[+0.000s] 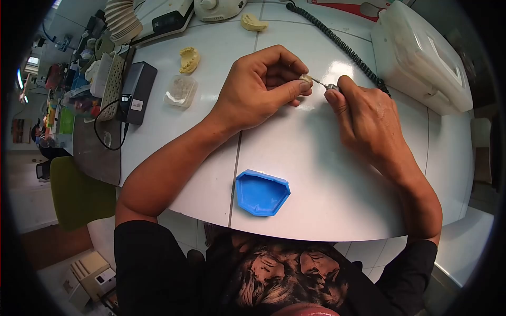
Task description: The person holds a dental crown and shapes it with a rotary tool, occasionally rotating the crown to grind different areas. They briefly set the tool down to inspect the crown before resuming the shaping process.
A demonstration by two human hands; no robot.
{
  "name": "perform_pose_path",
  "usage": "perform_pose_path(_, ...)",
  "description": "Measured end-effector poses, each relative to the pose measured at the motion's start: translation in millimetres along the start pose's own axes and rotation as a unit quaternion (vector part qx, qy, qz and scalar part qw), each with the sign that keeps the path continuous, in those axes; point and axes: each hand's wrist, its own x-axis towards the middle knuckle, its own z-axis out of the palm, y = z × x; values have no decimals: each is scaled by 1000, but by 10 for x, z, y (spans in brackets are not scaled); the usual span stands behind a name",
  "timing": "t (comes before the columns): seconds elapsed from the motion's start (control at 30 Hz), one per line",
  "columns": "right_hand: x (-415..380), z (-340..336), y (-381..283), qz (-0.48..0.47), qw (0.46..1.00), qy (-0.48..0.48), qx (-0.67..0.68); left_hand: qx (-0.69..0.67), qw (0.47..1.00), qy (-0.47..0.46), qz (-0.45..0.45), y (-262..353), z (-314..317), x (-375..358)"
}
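Observation:
Between the thumb and fingers of my left hand [269,84] is a small pale piece [305,78], shaped like a tooth crown. My right hand [369,108] is closed round a metal rotary handpiece [331,88], most of its body hidden in the palm. Its thin bur [318,81] points left, the tip right at the pale piece. Nearer my body, a blue angular mould tray [263,210] lies with its hollow facing up. Left of my left hand are a small clear plastic box [180,91] and a yellowish plaster dental cast [189,60].
Another cast [254,22] lies at the back. A black coiled cord [337,39] runs along the right, beside a large white lidded box [421,58]. At the left stand a dark grey device [141,87] with a cable and a ribbed hose [122,21]. A green chair [79,192] is lower left.

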Motion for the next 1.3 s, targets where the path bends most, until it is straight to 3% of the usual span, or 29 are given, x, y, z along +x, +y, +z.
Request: perform_pose_path(1.3,-1,15,-8,-6,1000,-7,-11,26,1000,-13,-7,26,-2,-3)
